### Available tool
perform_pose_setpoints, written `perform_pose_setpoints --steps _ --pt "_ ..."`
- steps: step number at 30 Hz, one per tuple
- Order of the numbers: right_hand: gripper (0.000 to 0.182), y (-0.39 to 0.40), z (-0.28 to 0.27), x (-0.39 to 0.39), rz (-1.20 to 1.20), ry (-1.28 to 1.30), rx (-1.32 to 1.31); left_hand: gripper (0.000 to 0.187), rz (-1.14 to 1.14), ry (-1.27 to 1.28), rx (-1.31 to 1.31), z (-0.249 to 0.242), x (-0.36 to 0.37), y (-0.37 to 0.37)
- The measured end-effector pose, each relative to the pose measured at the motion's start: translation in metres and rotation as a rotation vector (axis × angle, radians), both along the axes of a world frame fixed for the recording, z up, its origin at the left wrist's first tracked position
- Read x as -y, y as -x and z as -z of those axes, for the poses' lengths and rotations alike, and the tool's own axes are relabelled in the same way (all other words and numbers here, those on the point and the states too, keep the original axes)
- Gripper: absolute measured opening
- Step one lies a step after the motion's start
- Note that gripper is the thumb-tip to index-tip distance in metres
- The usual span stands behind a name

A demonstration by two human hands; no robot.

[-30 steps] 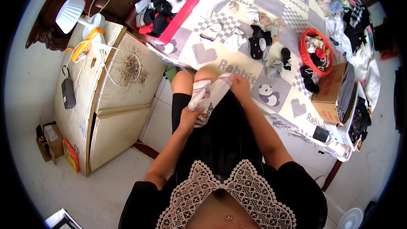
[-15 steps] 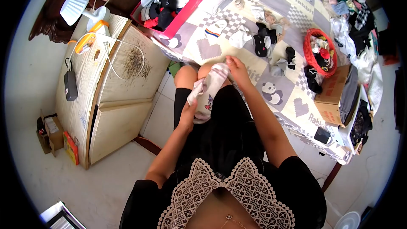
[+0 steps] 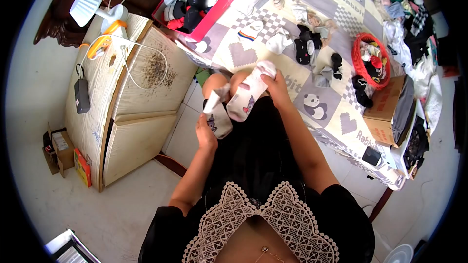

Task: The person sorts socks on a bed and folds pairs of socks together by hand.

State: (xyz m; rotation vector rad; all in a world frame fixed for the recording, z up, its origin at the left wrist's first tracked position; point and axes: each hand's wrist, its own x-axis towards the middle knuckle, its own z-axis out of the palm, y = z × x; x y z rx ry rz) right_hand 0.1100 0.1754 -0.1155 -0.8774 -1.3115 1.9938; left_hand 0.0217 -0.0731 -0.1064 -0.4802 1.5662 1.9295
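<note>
My left hand (image 3: pixel 207 134) grips a white sock (image 3: pixel 222 122) with a small purple cartoon figure on it, held over my lap. In my right hand (image 3: pixel 277 87) is a matching white sock (image 3: pixel 247 91), pinched near its upper end, with a similar figure and pinkish-purple marks. The two socks are side by side, with a narrow dark gap between their lower parts. On the bed beyond lie a white sock with rainbow stripes (image 3: pixel 250 31), a plain white sock (image 3: pixel 279 42) and a black sock (image 3: pixel 302 51).
A pink box (image 3: pixel 213 19) of rolled socks stands on the patterned bed (image 3: pixel 285 104). To the right are a red basket (image 3: pixel 356 63), a cardboard box (image 3: pixel 382 109), a phone (image 3: pixel 371 156) and heaped clothes (image 3: pixel 419 44). A bedside cabinet (image 3: pixel 141 107) with a lamp (image 3: pixel 87 6) is at left.
The two socks, earlier overlapping, have been drawn apart, one in each hand. My left hand has moved slightly left, and my right hand slightly right and down.
</note>
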Motion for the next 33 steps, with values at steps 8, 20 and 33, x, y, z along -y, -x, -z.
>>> perform_pose_setpoints --steps 8,20,33 --pt "0.052 0.018 0.0 -0.004 0.356 -1.068 0.721 0.047 -0.191 0.064 -0.428 -0.034 -0.019 0.01" --pt "0.045 -0.011 -0.06 0.028 -0.41 0.584 -0.303 0.026 0.684 -0.022 -0.481 -0.042 -0.059 -0.025" --pt "0.027 -0.033 -0.024 -0.007 0.23 0.164 0.121 0.027 0.901 0.439 -0.578 -0.03 -0.046 -0.009"
